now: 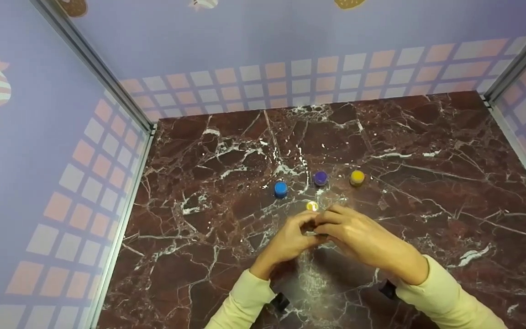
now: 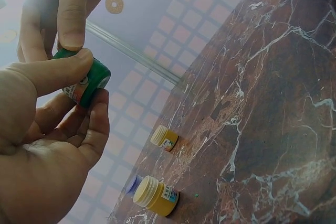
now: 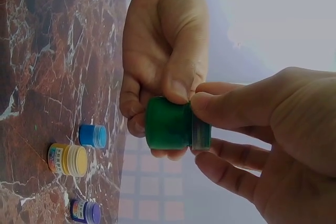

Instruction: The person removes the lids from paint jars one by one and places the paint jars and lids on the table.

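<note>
My left hand grips the body of a small green paint jar between thumb and fingers. From the other side, my right hand pinches the lid of that jar with thumb and fingertips. The lid sits on the jar, which lies sideways in the right wrist view, held above the table. In the head view the fingers hide the green jar. Just beyond the hands, a yellow jar with a shiny top stands on the table.
Farther back stand a blue jar, a purple jar and another yellow jar. They rest on a dark red marbled table. Patterned panels wall in the table's back and sides.
</note>
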A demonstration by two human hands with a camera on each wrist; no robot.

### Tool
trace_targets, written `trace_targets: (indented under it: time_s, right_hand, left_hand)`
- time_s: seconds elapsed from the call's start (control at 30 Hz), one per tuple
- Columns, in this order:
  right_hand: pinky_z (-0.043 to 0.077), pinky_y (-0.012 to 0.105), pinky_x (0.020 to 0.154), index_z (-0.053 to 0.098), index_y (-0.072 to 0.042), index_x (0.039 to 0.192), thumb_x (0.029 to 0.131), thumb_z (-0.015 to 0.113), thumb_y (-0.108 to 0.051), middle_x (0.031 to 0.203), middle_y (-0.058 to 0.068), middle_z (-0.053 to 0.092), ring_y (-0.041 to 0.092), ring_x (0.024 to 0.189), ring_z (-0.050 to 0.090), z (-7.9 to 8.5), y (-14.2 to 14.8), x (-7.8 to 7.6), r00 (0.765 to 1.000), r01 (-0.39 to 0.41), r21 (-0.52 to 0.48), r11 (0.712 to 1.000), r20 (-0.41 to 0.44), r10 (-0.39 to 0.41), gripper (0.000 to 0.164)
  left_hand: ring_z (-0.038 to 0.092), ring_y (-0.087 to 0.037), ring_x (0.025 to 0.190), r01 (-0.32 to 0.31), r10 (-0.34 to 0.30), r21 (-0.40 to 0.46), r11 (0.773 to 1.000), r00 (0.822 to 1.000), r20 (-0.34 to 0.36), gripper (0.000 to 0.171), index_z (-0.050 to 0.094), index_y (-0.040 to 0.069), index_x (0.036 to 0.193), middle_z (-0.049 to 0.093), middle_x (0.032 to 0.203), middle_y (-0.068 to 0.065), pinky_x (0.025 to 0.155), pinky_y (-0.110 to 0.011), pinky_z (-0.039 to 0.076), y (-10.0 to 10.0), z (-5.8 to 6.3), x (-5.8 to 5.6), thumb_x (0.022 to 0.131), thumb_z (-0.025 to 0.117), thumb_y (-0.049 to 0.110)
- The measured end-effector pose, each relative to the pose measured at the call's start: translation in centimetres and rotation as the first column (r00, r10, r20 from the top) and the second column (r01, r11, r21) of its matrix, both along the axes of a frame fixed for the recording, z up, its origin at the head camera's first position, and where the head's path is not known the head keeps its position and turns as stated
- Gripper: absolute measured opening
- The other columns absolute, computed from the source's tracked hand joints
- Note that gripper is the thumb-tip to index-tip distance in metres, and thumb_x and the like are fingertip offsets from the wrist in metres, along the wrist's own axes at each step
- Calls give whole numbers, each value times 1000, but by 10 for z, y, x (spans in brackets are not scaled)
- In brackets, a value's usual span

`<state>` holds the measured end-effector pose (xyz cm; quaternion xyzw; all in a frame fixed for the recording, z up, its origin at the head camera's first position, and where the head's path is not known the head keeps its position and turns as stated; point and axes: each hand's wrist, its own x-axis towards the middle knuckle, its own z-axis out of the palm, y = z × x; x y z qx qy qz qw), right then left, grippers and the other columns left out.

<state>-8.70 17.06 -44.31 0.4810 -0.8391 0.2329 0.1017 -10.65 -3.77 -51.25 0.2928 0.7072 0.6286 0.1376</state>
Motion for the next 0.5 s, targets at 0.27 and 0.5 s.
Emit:
trace_targets:
  time_s: [0.27, 0.5]
  right_hand:
    - [54, 45, 100, 74, -5, 116, 86, 80, -7, 127, 10, 68, 28, 117, 62, 0, 0, 1, 999, 19, -73, 997, 30, -17, 31]
    - [59, 42, 93, 70, -6, 127, 90, 80, -19, 134, 16, 62, 31, 114, 65, 3, -1, 4, 974, 223, -127, 967, 66, -216, 40]
  left_hand:
    - [62, -15, 113, -12, 12, 0, 1000, 999, 32, 42, 64, -6, 130, 65, 127, -15, 103, -36, 53, -2, 2, 1, 89, 74, -3]
    - [67, -16, 100, -80, 76, 38, 996, 994, 80, 38, 63, -7, 123, 68, 117, -17, 94, -40, 57, 0, 4, 3, 89, 78, 0]
